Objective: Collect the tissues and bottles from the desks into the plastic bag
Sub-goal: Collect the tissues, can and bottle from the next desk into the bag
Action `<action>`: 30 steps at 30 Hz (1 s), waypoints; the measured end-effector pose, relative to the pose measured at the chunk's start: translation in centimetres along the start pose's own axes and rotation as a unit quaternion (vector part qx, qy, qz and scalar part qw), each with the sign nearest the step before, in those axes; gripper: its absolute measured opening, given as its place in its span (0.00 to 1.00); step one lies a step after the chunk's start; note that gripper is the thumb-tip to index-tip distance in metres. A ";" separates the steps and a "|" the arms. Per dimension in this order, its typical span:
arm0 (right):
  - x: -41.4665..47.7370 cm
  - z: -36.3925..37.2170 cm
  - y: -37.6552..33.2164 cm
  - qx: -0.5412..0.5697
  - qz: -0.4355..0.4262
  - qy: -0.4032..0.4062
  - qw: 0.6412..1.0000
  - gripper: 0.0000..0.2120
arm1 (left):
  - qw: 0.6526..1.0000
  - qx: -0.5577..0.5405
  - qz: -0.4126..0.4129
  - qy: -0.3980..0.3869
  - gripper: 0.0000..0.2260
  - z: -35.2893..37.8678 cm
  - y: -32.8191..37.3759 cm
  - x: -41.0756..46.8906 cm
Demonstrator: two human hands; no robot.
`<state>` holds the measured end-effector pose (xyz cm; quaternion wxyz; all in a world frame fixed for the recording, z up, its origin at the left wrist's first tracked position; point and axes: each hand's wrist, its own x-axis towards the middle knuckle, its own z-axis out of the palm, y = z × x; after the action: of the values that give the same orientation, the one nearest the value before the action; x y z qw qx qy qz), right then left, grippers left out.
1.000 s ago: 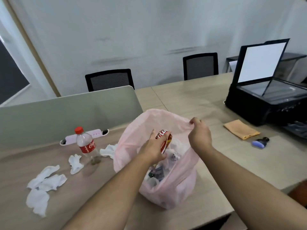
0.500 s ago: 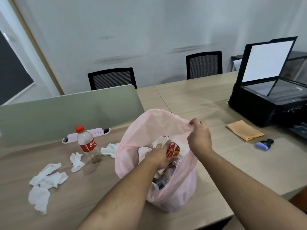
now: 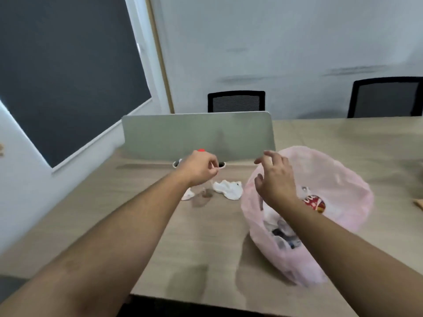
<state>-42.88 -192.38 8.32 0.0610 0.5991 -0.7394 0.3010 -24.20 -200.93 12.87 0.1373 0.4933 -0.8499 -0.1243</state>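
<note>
A pink plastic bag point(image 3: 343, 177) stands open on the wooden desk point(image 3: 160, 248), right of centre. Inside it lie crumpled tissues and a red-labelled bottle point(image 3: 315, 203). My right hand point(image 3: 274, 179) hovers over the bag's left rim with fingers spread and holds nothing. My left hand point(image 3: 199, 168) curls round the middle of a clear cola bottle; only the bottle's red cap point(image 3: 201, 150) and its base point(image 3: 207, 192) show. A crumpled white tissue point(image 3: 229, 189) lies between the bottle and the bag. Another tissue point(image 3: 187, 195) peeks out under my left wrist.
A grey divider panel point(image 3: 196, 136) stands just behind the bottle. Two black chairs point(image 3: 236, 101) point(image 3: 386, 97) sit beyond the desk by the wall. The desk's front edge point(image 3: 183, 300) is close to me. An orange cloth point(image 3: 419, 203) shows at the right edge.
The view swung left. My left hand came out of the bag and reached the cola bottle. My right hand let go of the bag's rim and opened.
</note>
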 end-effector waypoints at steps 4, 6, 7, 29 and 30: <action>0.2 3.9 -6.0 0.094 -0.089 -0.048 0.990 0.16 | 0.993 0.049 -0.109 0.018 0.09 -2.7 -9.1 -3.5; 0.6 6.4 -8.4 0.099 -0.107 -0.085 0.986 0.15 | 0.985 0.086 -0.146 0.014 0.15 -2.8 -13.8 -4.8; 0.8 7.7 -9.1 0.095 -0.106 -0.110 0.984 0.14 | 0.982 0.102 -0.161 0.008 0.19 -2.5 -15.8 -5.3; 4.2 36.1 -17.2 0.006 0.063 -0.400 0.914 0.31 | 0.965 0.043 -0.179 -0.186 0.48 12.6 -36.5 1.8; 3.9 36.7 -16.9 -0.004 0.051 -0.382 0.923 0.28 | 0.966 0.023 -0.190 -0.176 0.43 13.0 -36.7 1.8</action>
<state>-18.41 -216.48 -13.42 -0.2396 0.6299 -0.7372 0.0491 -0.20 -219.17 -11.78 -0.0524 0.6187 -0.7544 -0.2130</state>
